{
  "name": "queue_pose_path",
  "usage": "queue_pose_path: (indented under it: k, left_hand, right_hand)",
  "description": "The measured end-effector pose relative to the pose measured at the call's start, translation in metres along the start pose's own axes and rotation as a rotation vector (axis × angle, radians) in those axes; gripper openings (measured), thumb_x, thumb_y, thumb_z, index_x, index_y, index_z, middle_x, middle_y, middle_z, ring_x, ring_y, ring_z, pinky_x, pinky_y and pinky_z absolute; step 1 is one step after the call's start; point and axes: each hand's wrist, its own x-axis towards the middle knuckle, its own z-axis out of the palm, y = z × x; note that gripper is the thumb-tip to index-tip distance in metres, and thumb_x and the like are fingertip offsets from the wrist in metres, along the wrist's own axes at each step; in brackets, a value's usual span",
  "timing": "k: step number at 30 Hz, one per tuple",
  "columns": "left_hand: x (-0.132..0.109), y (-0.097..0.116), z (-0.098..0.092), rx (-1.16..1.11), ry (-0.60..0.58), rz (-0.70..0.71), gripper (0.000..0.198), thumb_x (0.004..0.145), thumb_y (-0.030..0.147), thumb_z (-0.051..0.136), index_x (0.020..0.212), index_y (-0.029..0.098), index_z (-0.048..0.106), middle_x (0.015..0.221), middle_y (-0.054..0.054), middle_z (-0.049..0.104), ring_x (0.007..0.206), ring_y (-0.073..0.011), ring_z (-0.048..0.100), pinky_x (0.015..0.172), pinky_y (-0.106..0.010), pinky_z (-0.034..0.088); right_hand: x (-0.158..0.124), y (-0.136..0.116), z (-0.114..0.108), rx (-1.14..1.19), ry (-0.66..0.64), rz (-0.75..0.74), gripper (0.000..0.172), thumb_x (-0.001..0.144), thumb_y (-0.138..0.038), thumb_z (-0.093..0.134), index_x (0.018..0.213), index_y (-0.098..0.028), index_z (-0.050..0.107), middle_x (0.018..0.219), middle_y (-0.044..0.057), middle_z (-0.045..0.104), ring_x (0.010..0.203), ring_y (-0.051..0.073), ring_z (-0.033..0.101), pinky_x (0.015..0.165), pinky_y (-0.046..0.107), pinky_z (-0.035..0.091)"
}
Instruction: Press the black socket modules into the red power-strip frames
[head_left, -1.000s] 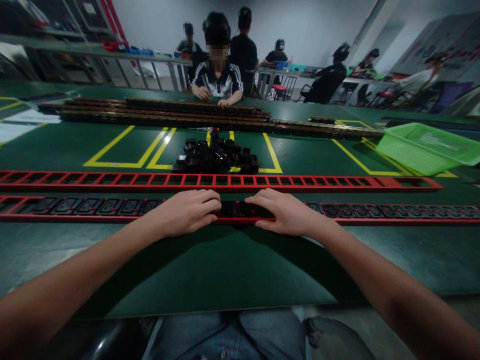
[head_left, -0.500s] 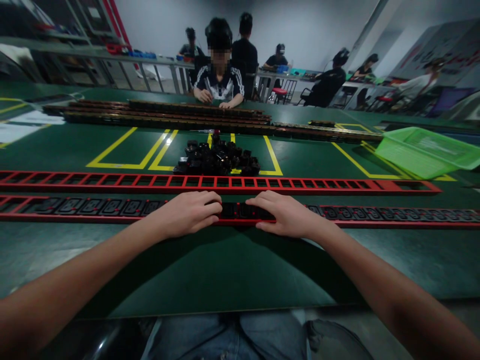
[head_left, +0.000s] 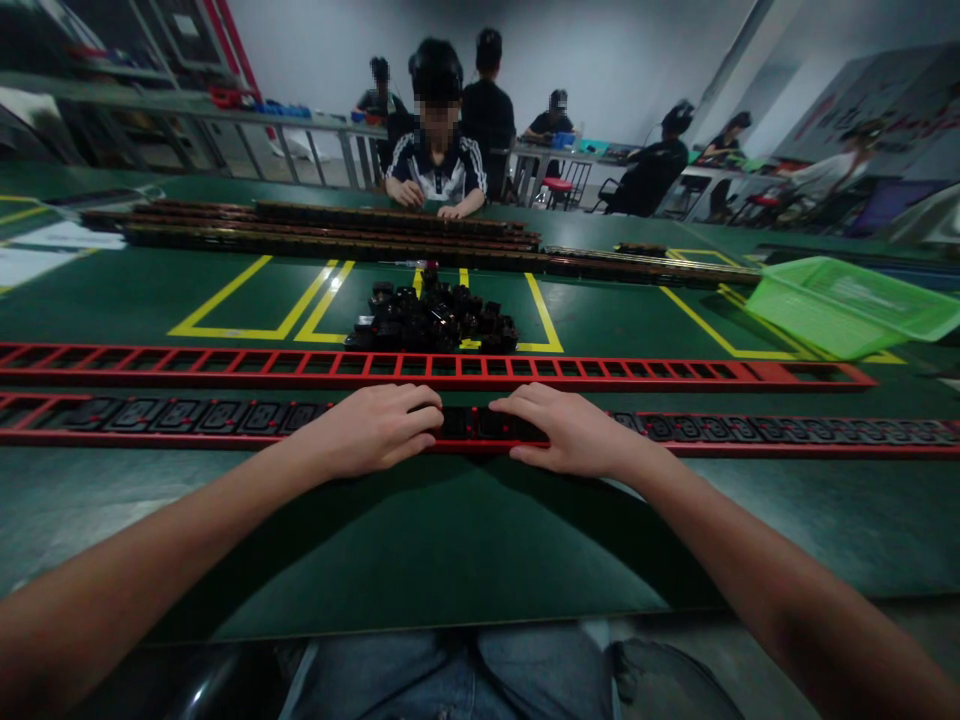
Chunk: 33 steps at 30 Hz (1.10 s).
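Observation:
A long red slotted frame (head_left: pixel 450 449) lies across the near part of the table, its openings filled with black socket-like modules (head_left: pixel 219 416). My left hand (head_left: pixel 382 428) rests over the frame left of centre, fingers stretched out and slightly apart. On the right of centre, my right hand (head_left: pixel 559 425) lies on the same frame with thumb and fingers spread. Between my fingertips a few modules show, seated in the frame. Neither hand lifts anything. What lies directly beneath the palms is hidden.
Behind it runs a second red frame (head_left: pixel 637 372) with open slots. A heap of black modules (head_left: pixel 435 318) sits beyond that. Long dark strips (head_left: pixel 337 235) are stacked farther back, and a green basket (head_left: pixel 847 305) stands tilted at right. A co-worker (head_left: pixel 437 165) sits opposite.

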Motion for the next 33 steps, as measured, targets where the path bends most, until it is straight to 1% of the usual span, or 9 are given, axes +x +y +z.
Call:
queue_pose_path:
  k: [3,6,8,11,16,20,26,30,33]
  left_hand:
    - [-0.001,0.000,0.002,0.006,0.009,0.030,0.031,0.100,0.029,0.047,0.126,0.018,0.059,0.132,-0.013,0.062,0.110,-0.0252,0.065,0.090,-0.039,0.054]
    - [-0.002,0.002,0.004,-0.006,-0.012,0.116,0.049,0.099,0.030,0.050,0.147,0.021,0.044,0.152,-0.014,0.048,0.128,-0.0283,0.055,0.103,-0.043,0.049]
    - [-0.002,0.004,0.006,-0.008,-0.032,0.144,0.055,0.098,0.029,0.052,0.152,0.022,0.038,0.157,-0.013,0.042,0.135,-0.0293,0.050,0.108,-0.045,0.046]
    - [-0.002,0.006,0.008,0.004,-0.041,0.126,0.053,0.099,0.027,0.050,0.151,0.023,0.039,0.158,-0.012,0.042,0.135,-0.0291,0.049,0.109,-0.046,0.045]
    - [-0.001,0.008,0.009,0.007,-0.038,0.071,0.052,0.099,0.024,0.050,0.150,0.028,0.042,0.157,-0.013,0.042,0.131,-0.0294,0.053,0.103,-0.046,0.049]
    - [0.000,0.008,0.007,-0.012,-0.045,0.058,0.050,0.100,0.024,0.049,0.149,0.027,0.044,0.155,-0.013,0.045,0.129,-0.0297,0.055,0.102,-0.047,0.050]
    - [0.001,0.006,0.008,-0.010,-0.037,0.088,0.051,0.100,0.025,0.049,0.150,0.026,0.043,0.155,-0.013,0.045,0.129,-0.0291,0.055,0.103,-0.046,0.049]
    - [0.001,0.008,0.009,-0.014,-0.030,0.067,0.050,0.099,0.023,0.050,0.148,0.027,0.045,0.154,-0.012,0.047,0.129,-0.0279,0.055,0.103,-0.045,0.049]
    - [0.003,0.010,0.007,-0.016,-0.042,0.049,0.048,0.099,0.023,0.050,0.147,0.027,0.047,0.154,-0.011,0.047,0.128,-0.0281,0.055,0.103,-0.045,0.049]
  right_hand:
    - [0.000,0.001,0.001,-0.003,0.004,0.005,0.055,0.089,-0.033,0.068,0.140,-0.018,0.054,0.125,0.014,0.063,0.114,0.029,0.061,0.094,0.044,0.053]
    - [0.000,0.001,0.002,-0.005,0.002,-0.004,0.056,0.089,-0.032,0.068,0.141,-0.016,0.053,0.125,0.015,0.063,0.113,0.030,0.061,0.093,0.044,0.053]
    - [0.000,0.002,0.002,-0.004,0.011,-0.013,0.055,0.089,-0.032,0.067,0.140,-0.016,0.054,0.125,0.015,0.063,0.112,0.030,0.061,0.091,0.044,0.054]
    - [0.000,0.001,0.002,0.003,0.024,-0.018,0.054,0.089,-0.032,0.067,0.139,-0.017,0.054,0.125,0.015,0.063,0.112,0.030,0.062,0.091,0.044,0.054]
    - [-0.001,0.001,0.001,0.007,0.016,-0.010,0.054,0.089,-0.032,0.068,0.139,-0.018,0.054,0.125,0.015,0.064,0.113,0.029,0.061,0.093,0.044,0.053]
    - [0.000,0.002,0.002,-0.012,0.011,-0.012,0.054,0.089,-0.032,0.067,0.140,-0.017,0.054,0.125,0.015,0.063,0.114,0.029,0.061,0.093,0.043,0.053]
    - [0.000,0.002,0.003,-0.013,0.018,-0.008,0.054,0.089,-0.033,0.067,0.140,-0.019,0.054,0.124,0.014,0.064,0.112,0.029,0.062,0.092,0.043,0.053]
    - [0.000,0.001,0.002,-0.005,0.006,-0.005,0.054,0.089,-0.033,0.067,0.139,-0.019,0.054,0.125,0.013,0.064,0.113,0.028,0.061,0.093,0.042,0.053]
    - [0.000,0.001,0.002,-0.011,0.015,-0.006,0.053,0.089,-0.033,0.068,0.139,-0.020,0.054,0.124,0.013,0.064,0.112,0.028,0.062,0.091,0.041,0.053]
